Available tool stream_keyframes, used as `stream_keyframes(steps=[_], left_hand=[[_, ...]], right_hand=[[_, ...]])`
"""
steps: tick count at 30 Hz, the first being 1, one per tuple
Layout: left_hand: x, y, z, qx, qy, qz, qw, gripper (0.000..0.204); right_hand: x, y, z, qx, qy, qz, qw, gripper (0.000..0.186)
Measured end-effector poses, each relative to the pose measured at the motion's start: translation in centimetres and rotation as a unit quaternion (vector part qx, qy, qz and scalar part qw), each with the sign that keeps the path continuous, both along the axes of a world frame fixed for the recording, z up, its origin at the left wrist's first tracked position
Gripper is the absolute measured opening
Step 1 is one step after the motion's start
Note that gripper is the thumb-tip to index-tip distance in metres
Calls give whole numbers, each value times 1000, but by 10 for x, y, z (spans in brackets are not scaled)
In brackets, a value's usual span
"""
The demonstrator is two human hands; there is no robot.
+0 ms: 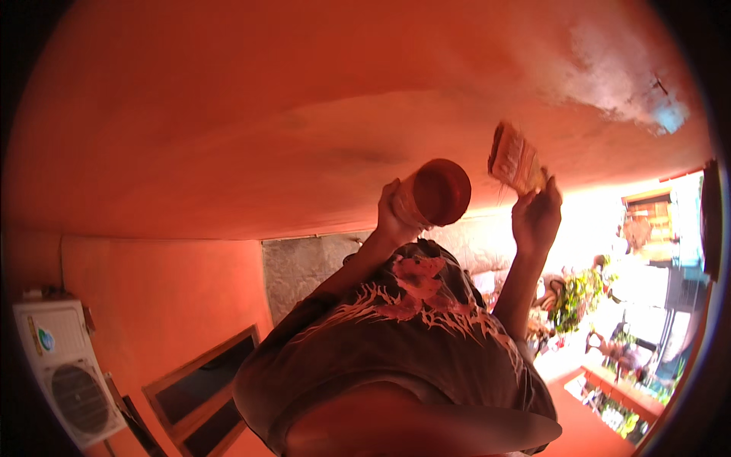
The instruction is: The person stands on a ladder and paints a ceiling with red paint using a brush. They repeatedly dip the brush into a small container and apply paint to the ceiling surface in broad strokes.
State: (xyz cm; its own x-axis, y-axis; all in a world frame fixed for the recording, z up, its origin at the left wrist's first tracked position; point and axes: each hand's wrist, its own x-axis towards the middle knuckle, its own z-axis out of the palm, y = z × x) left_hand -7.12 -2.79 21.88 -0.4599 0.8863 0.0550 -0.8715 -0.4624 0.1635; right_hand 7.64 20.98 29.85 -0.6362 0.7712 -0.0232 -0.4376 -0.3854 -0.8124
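My left hand (392, 219) is wrapped round the side of a paint cup (415, 192). The cup tilts so that its round mouth faces up and to the right, and its inside looks dark red; how full it is I cannot tell. To the right, my right hand (537, 215) grips the handle of a wide paintbrush (515, 158). Reddish paint coats the brush, whose bristles point up and left, close to the orange-red wall (327, 145). Whether the bristles touch the wall cannot be made out. Some space lies between brush and cup.
A pale, bluish-white patch (624, 84) shows on the wall at upper right. At lower left are an air-conditioner outdoor unit (70, 365) and a framed window (204, 385). Patterned grey paving (304, 266) lies below. Potted plants (579, 298) stand in bright light at right.
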Motion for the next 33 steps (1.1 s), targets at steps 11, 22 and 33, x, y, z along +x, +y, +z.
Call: stream_keyframes(steps=[11,22,33], left_hand=[[7,-26,-10,-34,-10,20,999,63],[9,-70,-14,-53,-19,101,993,80],[3,-121,-6,25,0,166,986,78]], right_hand=[[-34,-61,2,80,-70,44,993,49],[-57,-79,30,-288,289,235,882,25],[-76,-112,87,393,251,55,883,15]])
